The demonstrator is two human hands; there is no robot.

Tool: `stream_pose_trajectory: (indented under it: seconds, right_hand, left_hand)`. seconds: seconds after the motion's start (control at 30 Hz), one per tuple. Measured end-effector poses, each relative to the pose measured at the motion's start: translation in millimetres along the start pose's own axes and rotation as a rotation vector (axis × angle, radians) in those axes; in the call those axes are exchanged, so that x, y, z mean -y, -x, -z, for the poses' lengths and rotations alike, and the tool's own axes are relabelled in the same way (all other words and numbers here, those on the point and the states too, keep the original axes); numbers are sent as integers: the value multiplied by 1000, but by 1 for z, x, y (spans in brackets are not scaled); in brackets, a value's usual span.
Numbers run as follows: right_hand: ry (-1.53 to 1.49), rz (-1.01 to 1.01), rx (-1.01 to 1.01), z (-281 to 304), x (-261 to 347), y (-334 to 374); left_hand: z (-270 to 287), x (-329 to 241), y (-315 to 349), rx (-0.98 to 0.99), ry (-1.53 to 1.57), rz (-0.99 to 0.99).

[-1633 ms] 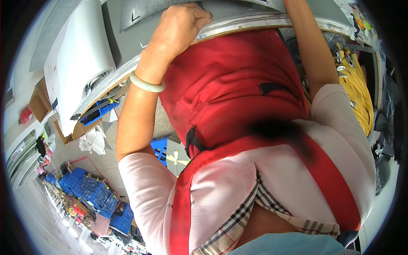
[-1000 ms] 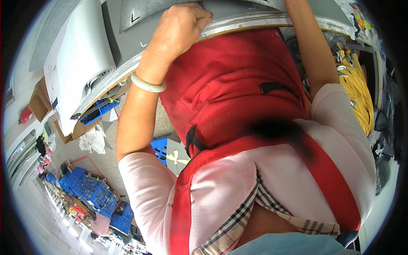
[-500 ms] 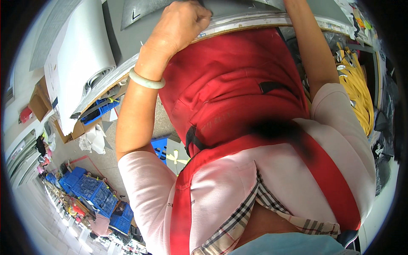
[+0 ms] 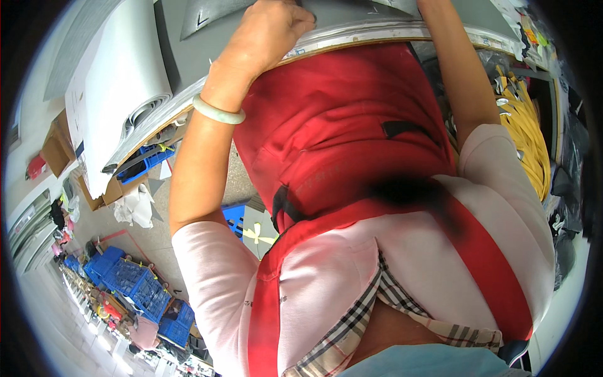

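At the top of the head view, my left hand (image 4: 269,30) rests at the near edge of the worktable (image 4: 358,32), with its fingers curled closed. Whatever the fingers may hold is hidden. Beside them lies a pale grey curved panel (image 4: 217,14) with a black corner mark, on top of a darker grey sheet (image 4: 179,53). My right forearm (image 4: 461,69) reaches up to the same table edge farther right. The upper edge of the picture cuts off my right hand, so its fingers do not show.
A thick roll of whitish sheet material (image 4: 125,81) lies on the table's left end. Yellow strips (image 4: 527,138) hang in a bundle below the table on the right. Blue crates (image 4: 135,283) and cardboard boxes (image 4: 61,141) stand to the left.
My left hand stays at the table edge, shifted only slightly. The grey panel sits a little lower in the picture, and more of its marked right part shows. My right forearm has hardly moved.
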State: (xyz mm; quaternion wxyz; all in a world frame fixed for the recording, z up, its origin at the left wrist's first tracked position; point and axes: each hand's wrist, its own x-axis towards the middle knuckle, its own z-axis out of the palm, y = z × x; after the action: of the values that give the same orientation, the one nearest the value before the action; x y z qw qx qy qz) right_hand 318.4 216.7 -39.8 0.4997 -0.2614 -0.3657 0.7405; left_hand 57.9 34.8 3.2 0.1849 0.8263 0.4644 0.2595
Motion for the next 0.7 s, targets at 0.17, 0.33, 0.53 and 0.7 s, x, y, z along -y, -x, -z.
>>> stream_pose_trajectory:
  seconds: [0.17, 0.33, 0.53, 0.7]
  right_hand:
    - [-2, 13, 12, 4, -1, -1]
    - [-47, -1, 12, 8, -4, -4]
    - [-89, -27, 13, 3, 1, -1]
    - [-807, -538, -82, -2, 10, 4]
  left_hand:
    - [-1, 7, 0, 32, 3, 21]
    - [2, 3, -1, 52, 3, 12]
    - [5, -4, -1, 46, -14, 12]
    - [5, -7, 1, 29, -25, 21]
